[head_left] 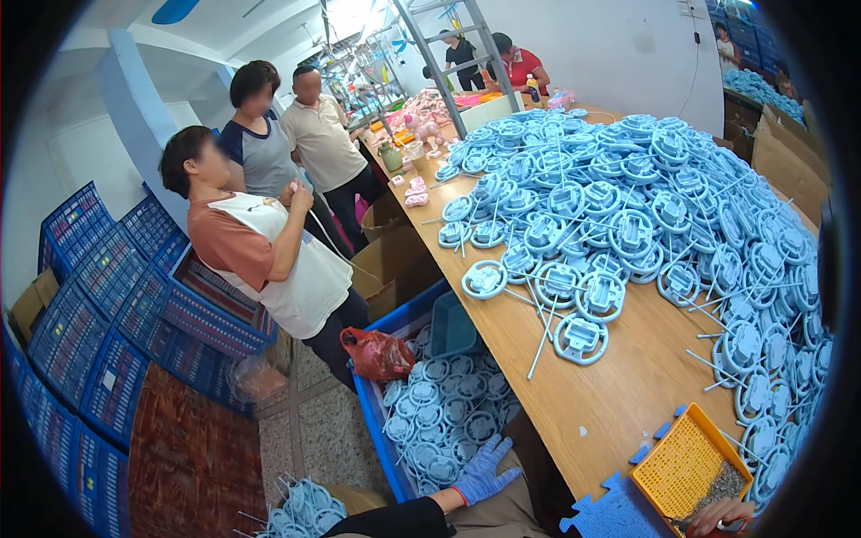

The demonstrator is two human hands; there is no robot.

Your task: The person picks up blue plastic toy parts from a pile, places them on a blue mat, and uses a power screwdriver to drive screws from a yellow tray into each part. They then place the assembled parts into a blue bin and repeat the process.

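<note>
My left hand (487, 471), in a blue-purple knit glove, rests on my thigh beside the crate with its fingers spread and nothing in them. At the lower right, my bare right hand (720, 517) is by the near edge of a yellow basket (674, 457); its fingers are closed on a tool with an orange-red handle (739, 525), whose kind I cannot make out. Small grey metal pieces (723, 484) lie in the basket's corner. Under the basket is a blue foam mat (610, 509). Light-blue plastic wheel-shaped parts (581, 339) with thin rods cover much of the table.
A blue crate (381, 439) of similar parts stands left of the table (574, 421), with a red plastic bag (377, 354) at its rim. Three people stand beyond it, near stacked blue crates (108, 314). A metal ladder (426, 58) rises behind the pile; others sit farther back.
</note>
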